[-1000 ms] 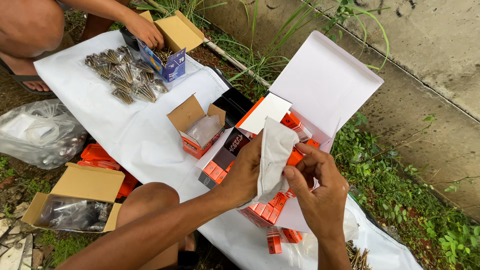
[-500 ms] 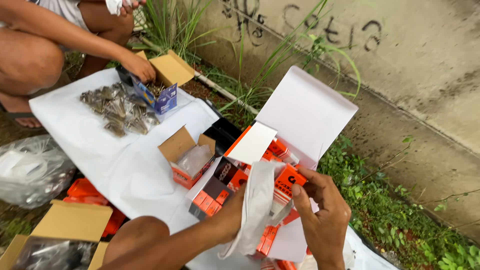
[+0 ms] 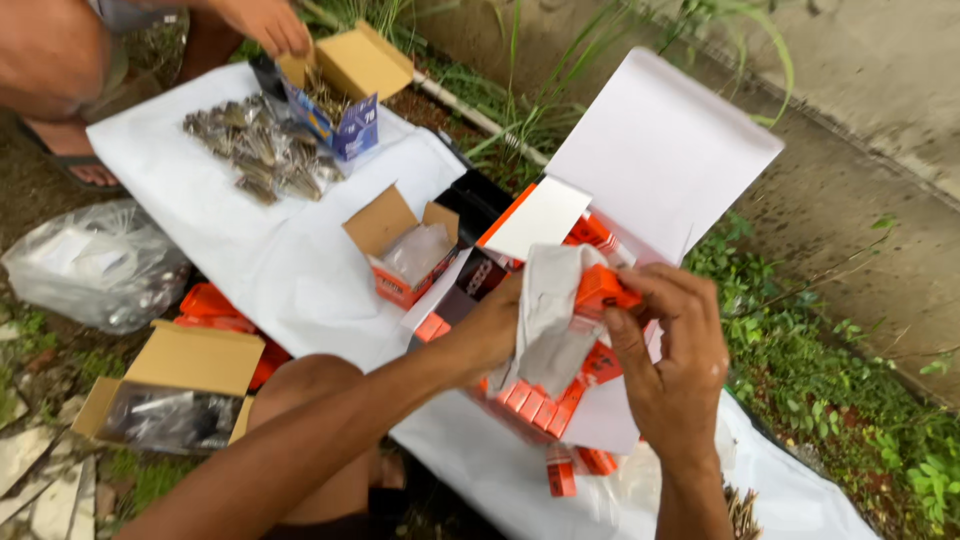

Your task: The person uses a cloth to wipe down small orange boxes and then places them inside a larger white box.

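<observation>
A small orange box [image 3: 605, 290] sat pinched at the fingertips of the right hand [image 3: 672, 360], whose fingers were curled closed round it. Against that box hung a crumpled white wrapper [image 3: 548, 320], gripped from its other side by the left hand [image 3: 490, 330], which was closed on the wrapper's edge. Both hands met directly above a big open carton [image 3: 650, 150] with a raised white lid, and this carton serves as the landmark for everything else.

Inside the carton, under the hands, lay rows of more small orange boxes [image 3: 525, 400]. Just beyond its near edge two loose orange boxes [image 3: 575, 468] lay on the white sheet [image 3: 270, 260] spread over the ground. To the carton's left, close by on the sheet, stood a small open cardboard box [image 3: 400, 250] holding a clear bag. Farther left of the carton, well apart, a heap of small metal parts [image 3: 255, 150] lay on the sheet, next to a blue packet [image 3: 345, 125] and an open tan box [image 3: 360, 60] that another person's hand [image 3: 265, 25] touched. Off the sheet, far left of the carton, lay a clear plastic bag [image 3: 95, 265], and nearer the camera an open cardboard box [image 3: 175, 395] with dark contents. Behind the carton ran grass and a concrete wall [image 3: 880, 150].
</observation>
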